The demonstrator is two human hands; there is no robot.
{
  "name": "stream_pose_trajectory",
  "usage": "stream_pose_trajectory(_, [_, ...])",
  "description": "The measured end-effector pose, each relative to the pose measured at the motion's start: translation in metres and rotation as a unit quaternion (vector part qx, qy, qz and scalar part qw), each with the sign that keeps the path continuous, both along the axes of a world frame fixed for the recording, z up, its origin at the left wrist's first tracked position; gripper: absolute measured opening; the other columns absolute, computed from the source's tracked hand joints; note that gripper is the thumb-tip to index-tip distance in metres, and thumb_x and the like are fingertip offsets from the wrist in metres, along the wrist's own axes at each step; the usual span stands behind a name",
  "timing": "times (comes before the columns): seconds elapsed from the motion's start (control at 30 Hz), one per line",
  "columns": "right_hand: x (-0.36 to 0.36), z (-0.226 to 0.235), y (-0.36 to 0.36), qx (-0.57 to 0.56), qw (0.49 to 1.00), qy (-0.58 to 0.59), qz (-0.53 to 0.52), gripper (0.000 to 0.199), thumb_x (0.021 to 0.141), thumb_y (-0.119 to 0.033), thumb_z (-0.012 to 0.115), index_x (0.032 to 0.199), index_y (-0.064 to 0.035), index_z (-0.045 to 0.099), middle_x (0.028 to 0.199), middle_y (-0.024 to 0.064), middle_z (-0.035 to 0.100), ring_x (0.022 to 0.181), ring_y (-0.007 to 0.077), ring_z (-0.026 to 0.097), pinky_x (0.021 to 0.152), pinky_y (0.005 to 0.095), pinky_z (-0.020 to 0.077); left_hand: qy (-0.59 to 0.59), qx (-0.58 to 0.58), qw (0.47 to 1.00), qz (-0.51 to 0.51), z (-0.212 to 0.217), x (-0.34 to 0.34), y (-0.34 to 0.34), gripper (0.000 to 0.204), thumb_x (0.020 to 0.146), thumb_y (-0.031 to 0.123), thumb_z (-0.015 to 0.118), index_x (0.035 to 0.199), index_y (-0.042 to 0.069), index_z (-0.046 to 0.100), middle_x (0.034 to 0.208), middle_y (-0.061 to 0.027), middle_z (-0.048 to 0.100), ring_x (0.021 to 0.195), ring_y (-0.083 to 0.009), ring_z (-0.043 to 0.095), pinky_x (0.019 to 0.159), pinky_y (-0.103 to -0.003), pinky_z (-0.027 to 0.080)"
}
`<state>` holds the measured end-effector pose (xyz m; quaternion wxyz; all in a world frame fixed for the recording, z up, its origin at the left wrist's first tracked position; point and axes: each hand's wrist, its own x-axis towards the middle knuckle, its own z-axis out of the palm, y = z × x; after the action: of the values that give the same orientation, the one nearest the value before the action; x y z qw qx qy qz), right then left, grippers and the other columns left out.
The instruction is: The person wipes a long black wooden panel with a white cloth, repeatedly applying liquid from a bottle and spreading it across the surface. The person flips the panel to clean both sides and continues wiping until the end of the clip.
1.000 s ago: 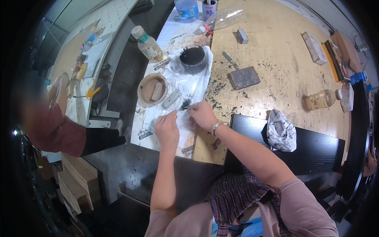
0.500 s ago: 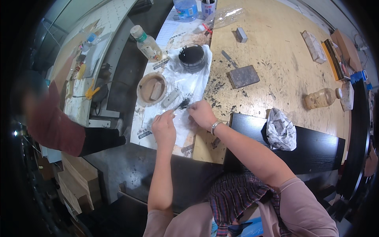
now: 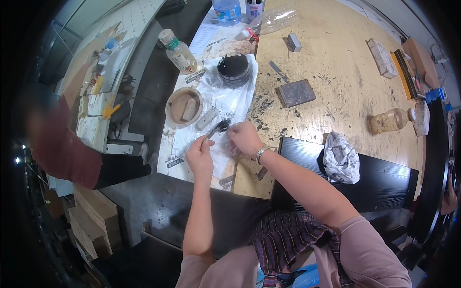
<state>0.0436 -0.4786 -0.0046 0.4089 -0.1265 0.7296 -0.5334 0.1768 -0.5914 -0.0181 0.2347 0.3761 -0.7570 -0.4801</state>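
Observation:
My left hand is closed on the near end of a thin dark flat tool. The tool's far end reaches a black smear on the white sheet. Just right of the smear, my right hand has its fingers curled together; whatever they pinch is too small or hidden to make out. Ahead of my hands lie a grey whetstone-like block and a round clay-coloured dish with another block in it. A black-smeared tub stands farther off.
A capped bottle stands at the table's left edge. Rightward lie a knife-like blade, a dark block, a crumpled cloth on a black board, and a jar. Another person is at the left.
My left hand has shifted and turned slightly, so the dark tool in it shows more plainly. My right hand stays nearly in place. The other person has moved slightly.

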Motion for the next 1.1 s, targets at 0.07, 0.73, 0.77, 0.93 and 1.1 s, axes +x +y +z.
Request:
stream_pose_trajectory(0.07, [0.000, -0.002, 0.000, 0.003, 1.000, 0.007, -0.001, 0.021, 0.095, -0.005, 0.058, 0.101, 0.0101, 0.071, 0.075, 0.0140, 0.072, 0.059, 0.0183, 0.070, 0.053, 0.0310, 0.0584, -0.013, -0.004, 1.000, -0.005, 0.000, 0.000, 0.000, 0.020, 0.096, 0.004, 0.061, 0.111, -0.003, 0.072, 0.083, -0.0069, 0.075, 0.069, -0.0091, 0.057, 0.066, -0.026, 0.047])
stream_pose_trajectory(0.73, [-0.002, -0.001, 0.001, -0.009, 1.000, -0.017, 0.007, 0.021, 0.095, -0.006, 0.060, 0.102, 0.0114, 0.070, 0.077, 0.0142, 0.072, 0.059, 0.0179, 0.070, 0.055, 0.0297, 0.0586, 0.066, 0.402, 0.913, 0.028, 0.009, 0.007, -0.016, 0.014, 0.095, 0.011, 0.067, 0.101, -0.002, 0.070, 0.079, -0.0079, 0.070, 0.061, -0.0075, 0.053, 0.057, -0.022, 0.042])
stream_pose_trajectory(0.77, [-0.003, -0.002, 0.001, -0.007, 1.000, -0.013, 0.010, 0.021, 0.095, -0.006, 0.060, 0.102, 0.0113, 0.069, 0.078, 0.0141, 0.072, 0.059, 0.0177, 0.070, 0.055, 0.0295, 0.0588, 0.072, 0.413, 0.907, 0.029, 0.010, 0.008, -0.016, 0.014, 0.095, 0.011, 0.067, 0.101, -0.002, 0.070, 0.079, -0.0078, 0.070, 0.061, -0.0078, 0.054, 0.057, -0.022, 0.043])
stream_pose_trajectory(0.93, [-0.002, 0.008, 0.016, -0.048, 0.991, -0.127, -0.006, 0.025, 0.094, -0.009, 0.063, 0.110, 0.0103, 0.067, 0.082, 0.0133, 0.071, 0.065, 0.0180, 0.070, 0.056, 0.0281, 0.0578, 0.097, 0.459, 0.882, 0.052, 0.019, 0.017, -0.012, 0.013, 0.095, 0.010, 0.069, 0.102, -0.001, 0.069, 0.079, -0.0073, 0.069, 0.062, -0.0096, 0.056, 0.058, -0.023, 0.045])
stream_pose_trajectory(1.1, [-0.007, 0.047, 0.084, -0.042, 0.999, -0.001, 0.001, 0.028, 0.093, -0.008, 0.064, 0.114, 0.0109, 0.065, 0.085, 0.0133, 0.071, 0.070, 0.0171, 0.071, 0.060, 0.0281, 0.0579, 0.132, 0.478, 0.868, 0.009, 0.032, 0.028, -0.002, 0.013, 0.096, 0.010, 0.067, 0.104, 0.000, 0.069, 0.080, -0.0076, 0.068, 0.066, -0.0116, 0.058, 0.061, -0.025, 0.046])
